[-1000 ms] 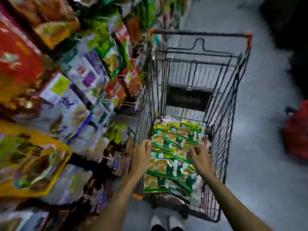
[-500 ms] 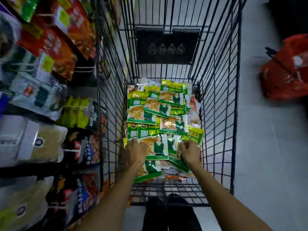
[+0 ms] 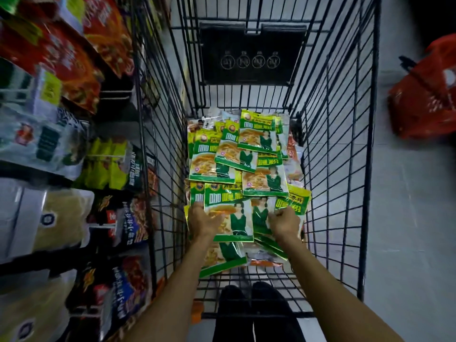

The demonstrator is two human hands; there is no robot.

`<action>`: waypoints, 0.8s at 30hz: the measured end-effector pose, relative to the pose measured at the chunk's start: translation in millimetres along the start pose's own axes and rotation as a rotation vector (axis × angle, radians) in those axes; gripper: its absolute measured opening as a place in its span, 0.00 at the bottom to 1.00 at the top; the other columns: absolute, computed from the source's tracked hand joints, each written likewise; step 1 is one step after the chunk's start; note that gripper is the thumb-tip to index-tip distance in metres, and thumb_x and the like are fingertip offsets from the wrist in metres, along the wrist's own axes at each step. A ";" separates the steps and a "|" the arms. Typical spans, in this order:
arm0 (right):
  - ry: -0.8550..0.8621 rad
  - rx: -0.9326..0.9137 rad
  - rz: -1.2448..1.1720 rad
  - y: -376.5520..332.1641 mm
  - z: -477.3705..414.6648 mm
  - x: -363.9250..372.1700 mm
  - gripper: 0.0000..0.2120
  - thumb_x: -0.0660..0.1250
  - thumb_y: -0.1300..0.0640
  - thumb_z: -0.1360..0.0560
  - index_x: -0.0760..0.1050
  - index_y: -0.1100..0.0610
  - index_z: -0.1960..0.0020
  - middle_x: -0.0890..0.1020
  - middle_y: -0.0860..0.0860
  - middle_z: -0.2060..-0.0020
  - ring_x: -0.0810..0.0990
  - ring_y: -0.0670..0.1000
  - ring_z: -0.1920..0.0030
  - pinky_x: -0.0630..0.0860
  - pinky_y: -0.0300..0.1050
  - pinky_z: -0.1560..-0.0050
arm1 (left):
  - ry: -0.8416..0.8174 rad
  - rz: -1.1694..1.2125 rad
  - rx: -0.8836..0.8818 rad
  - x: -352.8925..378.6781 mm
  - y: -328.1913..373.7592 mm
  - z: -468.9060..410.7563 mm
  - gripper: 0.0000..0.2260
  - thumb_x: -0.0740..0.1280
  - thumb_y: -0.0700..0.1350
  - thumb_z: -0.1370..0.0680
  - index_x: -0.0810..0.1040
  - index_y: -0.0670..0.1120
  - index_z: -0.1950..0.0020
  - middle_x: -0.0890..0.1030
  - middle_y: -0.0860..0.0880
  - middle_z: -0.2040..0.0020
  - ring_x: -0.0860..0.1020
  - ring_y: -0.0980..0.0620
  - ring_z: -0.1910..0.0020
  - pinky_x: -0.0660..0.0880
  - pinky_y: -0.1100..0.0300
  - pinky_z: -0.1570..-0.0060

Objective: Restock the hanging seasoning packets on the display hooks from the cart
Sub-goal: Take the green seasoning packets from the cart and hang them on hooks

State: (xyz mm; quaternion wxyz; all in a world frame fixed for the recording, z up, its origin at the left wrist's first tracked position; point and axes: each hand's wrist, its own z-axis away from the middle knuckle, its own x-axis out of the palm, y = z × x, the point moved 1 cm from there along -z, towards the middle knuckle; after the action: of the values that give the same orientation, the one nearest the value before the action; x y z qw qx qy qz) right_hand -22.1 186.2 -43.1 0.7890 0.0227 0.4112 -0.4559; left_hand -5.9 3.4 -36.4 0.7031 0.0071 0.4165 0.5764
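Gathering packets (image 3: pixel 237 156) heaped low in the cart (image 3: pixel 340 144), the left hand (image 3: pixel 204 220) grips one's edge and the right hand (image 3: pixel 283 223) pinches another; squaring them into one stack should ease hanging.

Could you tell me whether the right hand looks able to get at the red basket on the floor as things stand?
Probably not: the right hand is low inside the cart, and its wire side stands between it and the red basket.
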 end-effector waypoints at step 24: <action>-0.056 0.182 -0.441 23.7 24.6 -58.1 0.17 0.73 0.59 0.28 0.75 0.68 0.45 0.80 0.64 0.47 0.79 0.63 0.46 0.77 0.57 0.44 | -0.155 0.331 -0.054 -31.6 2.5 33.3 0.27 0.74 0.39 0.29 0.70 0.34 0.33 0.74 0.37 0.34 0.73 0.40 0.36 0.71 0.47 0.37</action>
State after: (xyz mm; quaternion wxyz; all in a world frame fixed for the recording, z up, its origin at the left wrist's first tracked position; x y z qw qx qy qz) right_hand -3.5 230.6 3.9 0.6763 -0.0094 0.3412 -0.6528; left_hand 12.3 -5.9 4.9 0.6285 0.1012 0.3387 0.6929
